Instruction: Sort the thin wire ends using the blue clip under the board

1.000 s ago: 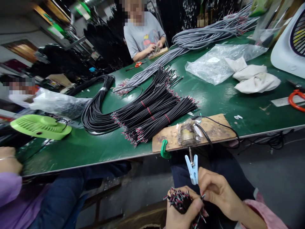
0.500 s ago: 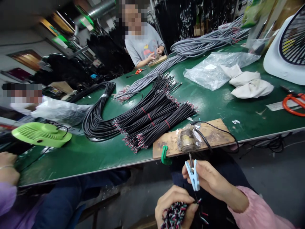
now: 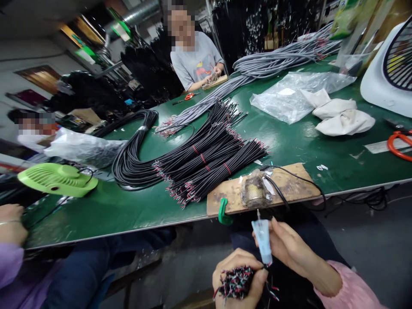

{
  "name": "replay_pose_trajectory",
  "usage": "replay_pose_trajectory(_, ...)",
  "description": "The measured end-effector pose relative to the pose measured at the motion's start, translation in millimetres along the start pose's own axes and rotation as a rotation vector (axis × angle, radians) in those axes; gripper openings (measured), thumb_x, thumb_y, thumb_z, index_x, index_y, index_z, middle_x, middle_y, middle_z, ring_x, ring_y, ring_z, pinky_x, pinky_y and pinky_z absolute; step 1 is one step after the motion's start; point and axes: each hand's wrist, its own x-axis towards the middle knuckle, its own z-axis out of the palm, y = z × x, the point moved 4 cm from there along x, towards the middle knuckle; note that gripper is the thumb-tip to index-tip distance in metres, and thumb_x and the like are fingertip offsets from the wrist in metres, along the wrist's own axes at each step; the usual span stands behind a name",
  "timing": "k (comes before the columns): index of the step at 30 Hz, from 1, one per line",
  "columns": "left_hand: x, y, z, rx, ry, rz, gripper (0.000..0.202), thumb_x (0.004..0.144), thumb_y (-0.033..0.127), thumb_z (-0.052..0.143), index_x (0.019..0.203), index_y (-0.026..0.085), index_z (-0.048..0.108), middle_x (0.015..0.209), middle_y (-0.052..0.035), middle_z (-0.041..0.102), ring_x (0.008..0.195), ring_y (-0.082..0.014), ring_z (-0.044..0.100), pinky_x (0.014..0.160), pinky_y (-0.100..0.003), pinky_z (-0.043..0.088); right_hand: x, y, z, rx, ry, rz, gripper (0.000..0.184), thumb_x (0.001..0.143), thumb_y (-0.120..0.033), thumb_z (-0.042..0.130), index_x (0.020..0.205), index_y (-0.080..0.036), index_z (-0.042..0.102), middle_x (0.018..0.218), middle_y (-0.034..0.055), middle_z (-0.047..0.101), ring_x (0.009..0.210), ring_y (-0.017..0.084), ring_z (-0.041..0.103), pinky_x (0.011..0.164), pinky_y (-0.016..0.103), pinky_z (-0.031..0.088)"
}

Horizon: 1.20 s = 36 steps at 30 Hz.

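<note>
Now the blue clothespin (image 3: 262, 242), lower right of centre in the head view, shows its flat broad face.
Half a second ago its two legs stood in an open V; it has turned since, in line below the metal rod (image 3: 258, 213) by the wooden board (image 3: 296, 178). At lower centre the left hand (image 3: 238, 259) stays wrapped round a bundle of wires (image 3: 237, 281), their coloured ends facing up; loose tips lie at the clothespin's lower end. The right hand (image 3: 291, 246), right of it, has fingers behind and thumb up beside; whether they pinch it, I cannot tell.
</note>
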Motion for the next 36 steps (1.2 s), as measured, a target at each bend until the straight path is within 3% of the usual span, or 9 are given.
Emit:
replay_pose_trajectory(6, -14, -11, -1.6, -0.035, -0.045, -0.11, 0.01, 0.073, 0.024, 0.077, 0.064, 0.02, 0.074, 0.054, -0.0028, 0.07, 0.05, -0.0173, 0.064, 0.057, -0.025, 0.052, -13, 1, -24, -0.417, 0.011, -0.051, 0.027, 0.087, -0.042, 0.069, 0.086, -0.015, 0.069, 0.077, 0.0015, 0.058, 0.069, 0.012, 0.049, 0.064, 0.024, 0.039)
replay_pose_trajectory(12, -44, -44, 1.1, -0.136, -0.009, -0.419, 0.028, 0.075, 0.04, 0.076, 0.091, 0.017, 0.073, 0.06, -0.0042, 0.07, 0.053, -0.0196, 0.066, 0.055, -0.028, 0.054, -32, -18, -5, -0.889, -0.041, -0.251, 0.021, 0.089, -0.036, 0.067, 0.079, -0.017, 0.069, 0.077, 0.0017, 0.058, 0.074, 0.017, 0.052, 0.068, 0.03, 0.039)
replay_pose_trajectory(16, -42, -44, 8.7, -0.211, -0.018, -0.458, 0.051, 0.069, 0.032, 0.081, 0.114, 0.015, 0.066, 0.062, -0.0011, 0.068, 0.055, -0.018, 0.063, 0.058, -0.028, 0.052, -37, -31, 9, -1.08, -0.154, -0.345, 0.014, 0.085, -0.032, 0.071, 0.083, -0.018, 0.071, 0.079, 0.0026, 0.063, 0.08, 0.02, 0.054, 0.076, 0.033, 0.04)
replay_pose_trajectory(20, -32, -40, 19.1, -0.295, -0.071, -0.476, 0.042, 0.061, 0.013, 0.077, 0.102, 0.013, 0.071, 0.069, -0.0024, 0.071, 0.061, -0.0174, 0.062, 0.06, -0.025, 0.05, -38, -26, 13, -1.234, -0.253, -0.193, 0.01, 0.078, -0.012, 0.077, 0.084, -0.019, 0.071, 0.087, 0.0031, 0.067, 0.088, 0.022, 0.056, 0.086, 0.035, 0.041)
replay_pose_trajectory(25, -39, -52, 25.5, -0.25, -0.107, -0.518, 0.018, 0.057, 0.01, 0.075, 0.073, 0.013, 0.067, 0.068, -0.0025, 0.069, 0.064, -0.018, 0.061, 0.063, -0.027, 0.049, -43, -15, 8, -1.287, -0.221, -0.177, 0.012, 0.086, -0.01, 0.064, 0.078, -0.017, 0.068, 0.083, 0.0046, 0.066, 0.089, 0.023, 0.057, 0.09, 0.039, 0.04)
replay_pose_trajectory(27, -49, -60, 21.0, -0.192, 0.027, -0.603, 0.019, 0.056, 0.015, 0.079, 0.066, 0.014, 0.063, 0.062, 0.0, 0.065, 0.058, -0.0167, 0.059, 0.058, -0.027, 0.049, -45, -13, 4, -1.277, -0.16, -0.237, 0.017, 0.089, -0.012, 0.059, 0.073, -0.017, 0.064, 0.078, 0.0043, 0.064, 0.082, 0.022, 0.057, 0.088, 0.04, 0.04)
replay_pose_trajectory(30, -64, -65, 13.6, -0.129, 0.247, -0.692, 0.03, 0.051, 0.016, 0.084, 0.074, 0.015, 0.064, 0.066, -0.0012, 0.069, 0.064, -0.0211, 0.065, 0.063, -0.03, 0.052, -48, -11, 1, -1.207, -0.078, -0.332, 0.023, 0.091, -0.019, 0.058, 0.068, -0.017, 0.06, 0.07, 0.0028, 0.06, 0.07, 0.02, 0.054, 0.081, 0.039, 0.04)
replay_pose_trajectory(33, -69, -63, 14.0, -0.183, 0.273, -0.613, 0.028, 0.054, 0.023, 0.086, 0.071, 0.015, 0.065, 0.067, -0.0024, 0.07, 0.065, -0.0205, 0.067, 0.065, -0.029, 0.054, -47, -11, -1, -1.06, -0.002, -0.341, 0.032, 0.092, -0.034, 0.059, 0.064, -0.018, 0.059, 0.066, 0.0026, 0.057, 0.067, 0.019, 0.052, 0.07, 0.034, 0.04)
replay_pose_trajectory(36, -68, -62, 17.1, -0.279, 0.24, -0.532, 0.03, 0.059, 0.037, 0.086, 0.064, 0.016, 0.065, 0.06, -0.0016, 0.068, 0.054, -0.0154, 0.064, 0.058, -0.025, 0.052, -44, -10, -3, -0.886, 0.007, -0.216, 0.039, 0.094, -0.044, 0.055, 0.067, -0.016, 0.062, 0.069, 0.0036, 0.057, 0.067, 0.018, 0.054, 0.063, 0.03, 0.041)
